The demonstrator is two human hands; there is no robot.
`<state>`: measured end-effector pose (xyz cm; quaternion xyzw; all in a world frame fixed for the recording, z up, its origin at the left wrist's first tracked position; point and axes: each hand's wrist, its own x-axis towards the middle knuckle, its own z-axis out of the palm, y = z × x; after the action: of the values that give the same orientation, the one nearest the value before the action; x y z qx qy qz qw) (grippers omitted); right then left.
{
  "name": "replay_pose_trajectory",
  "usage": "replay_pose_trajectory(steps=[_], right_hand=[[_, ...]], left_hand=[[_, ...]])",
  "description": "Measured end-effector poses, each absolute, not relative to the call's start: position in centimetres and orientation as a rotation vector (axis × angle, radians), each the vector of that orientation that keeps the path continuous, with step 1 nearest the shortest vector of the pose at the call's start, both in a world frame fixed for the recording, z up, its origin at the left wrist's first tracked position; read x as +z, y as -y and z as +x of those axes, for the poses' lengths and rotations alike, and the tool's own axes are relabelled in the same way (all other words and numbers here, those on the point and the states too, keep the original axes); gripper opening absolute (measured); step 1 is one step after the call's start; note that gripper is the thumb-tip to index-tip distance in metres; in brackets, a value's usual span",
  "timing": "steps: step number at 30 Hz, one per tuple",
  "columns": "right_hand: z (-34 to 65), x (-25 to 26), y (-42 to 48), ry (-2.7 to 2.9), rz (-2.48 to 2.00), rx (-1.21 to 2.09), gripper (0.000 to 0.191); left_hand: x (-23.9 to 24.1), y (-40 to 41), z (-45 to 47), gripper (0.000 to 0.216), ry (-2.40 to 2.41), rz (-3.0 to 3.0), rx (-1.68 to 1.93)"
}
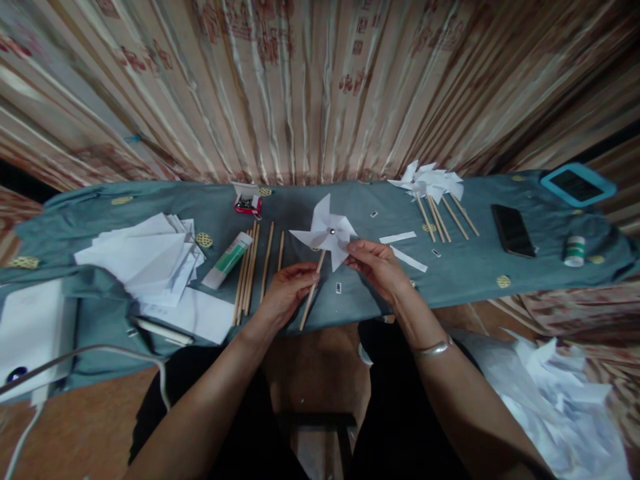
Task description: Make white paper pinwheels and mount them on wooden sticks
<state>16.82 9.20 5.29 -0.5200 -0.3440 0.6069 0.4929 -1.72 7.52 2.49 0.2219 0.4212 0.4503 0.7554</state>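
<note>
A white paper pinwheel (324, 230) with a shiny pin at its centre is held up over the middle of the cloth-covered table. My left hand (293, 288) pinches its wooden stick (309, 305), thumb and fingers closed around it. On the other side, my right hand (376, 265) grips the edge of a paper blade between thumb and fingers. Several loose wooden sticks (249, 273) lie left of my left hand. Beyond them stands an open red box of pins (247, 202). Two white paper strips (409, 259) lie right of the pinwheel.
Several pinwheels (434, 181) lie at the back right. A black phone (513, 230), a green-and-white bottle (575, 251) and a blue-framed tablet (579, 184) are farther right. Paper sheets (145, 257), a green-and-white box (227, 261) and a white device (33, 327) with a cable occupy the left. Paper scraps (560, 393) fill a bag below.
</note>
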Motion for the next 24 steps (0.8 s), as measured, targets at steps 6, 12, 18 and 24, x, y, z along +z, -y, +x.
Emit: replay_pose_trajectory(steps=[6,12,18,24], right_hand=[[16.5,5.3,-8.9,0.845,-1.267,1.525,0.040],[15.9,5.3,-8.7,0.860,-1.272,1.545,0.041],[15.6,5.1,-8.6,0.897,-1.264,1.568,0.040],[15.3,5.2,-8.4,0.971,-1.263,1.561,0.040]], left_hand=[[2.4,-7.5,-1.7,0.033,-0.921,0.473,0.987],[2.5,-7.5,-1.5,0.036,-0.919,0.448,0.993],[2.5,-7.4,-1.5,0.036,-0.921,0.442,0.996],[2.5,-7.4,-1.6,0.035,-0.913,0.449,0.992]])
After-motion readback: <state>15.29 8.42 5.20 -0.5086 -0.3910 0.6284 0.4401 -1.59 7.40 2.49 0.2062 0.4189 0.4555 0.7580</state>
